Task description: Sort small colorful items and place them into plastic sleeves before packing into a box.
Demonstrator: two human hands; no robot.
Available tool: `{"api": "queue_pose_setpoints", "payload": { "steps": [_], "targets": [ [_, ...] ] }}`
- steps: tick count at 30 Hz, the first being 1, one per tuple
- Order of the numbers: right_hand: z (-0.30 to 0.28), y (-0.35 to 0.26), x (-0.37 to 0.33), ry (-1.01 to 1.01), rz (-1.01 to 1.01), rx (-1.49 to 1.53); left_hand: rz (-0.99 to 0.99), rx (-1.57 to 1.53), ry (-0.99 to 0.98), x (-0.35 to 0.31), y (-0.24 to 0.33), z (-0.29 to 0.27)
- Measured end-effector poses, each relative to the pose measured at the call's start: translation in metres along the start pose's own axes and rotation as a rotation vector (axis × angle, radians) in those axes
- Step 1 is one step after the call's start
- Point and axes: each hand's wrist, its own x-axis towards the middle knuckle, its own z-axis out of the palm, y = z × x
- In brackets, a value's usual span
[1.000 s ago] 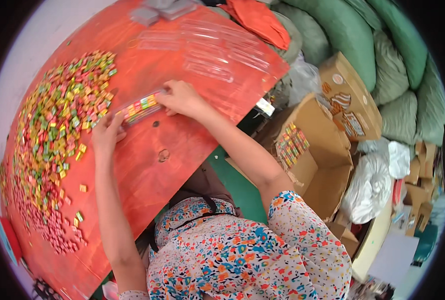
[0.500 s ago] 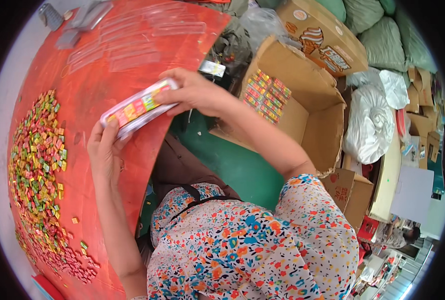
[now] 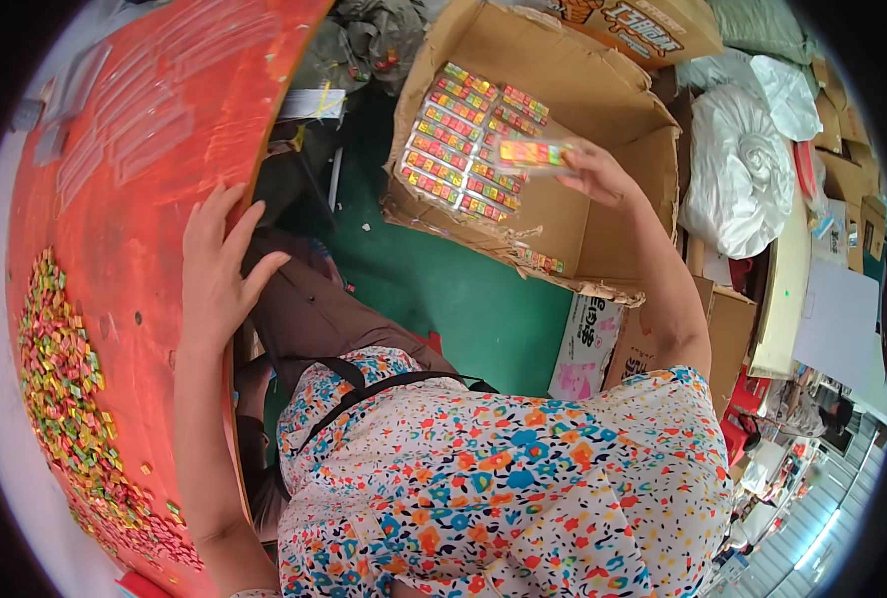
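Observation:
Over the open cardboard box (image 3: pixel 613 105) my right hand (image 3: pixel 601 173) grips one end of a clear plastic pack (image 3: pixel 529 152) filled with small red, yellow and green wrapped pieces. The pack is slightly blurred. Under and beside it, rows of similar packs (image 3: pixel 447 135) lie in the box. My left hand (image 3: pixel 218 261) is empty, its fingers and thumb spread, at the near edge of the red table (image 3: pixel 154 209). I cannot tell whether it touches the tabletop.
Loose small wrapped pieces (image 3: pixel 65 369) form a long heap on the table's left side. Flat clear plastic trays (image 3: pixel 140 140) lie at its far end. Right of the box stands a silvery white sack (image 3: pixel 738 164). Green floor (image 3: pixel 404 289) shows between table and box.
My right hand has carried the pack from above the table rightward to over the box. My left hand has let go of the pack and spread its fingers. The view has shifted right.

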Motion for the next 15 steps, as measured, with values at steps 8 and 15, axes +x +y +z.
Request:
{"api": "queue_pose_setpoints", "payload": {
  "steps": [8,15],
  "targets": [
    [-0.127,0.117,-0.009,0.171,0.422,0.034,-0.111,-0.034,-0.082,0.003,0.003,0.001],
    [-0.146,0.170,-0.006,0.316,0.615,-0.156,-0.159,-0.026,-0.107,0.006,0.008,-0.002]
  ]
}}
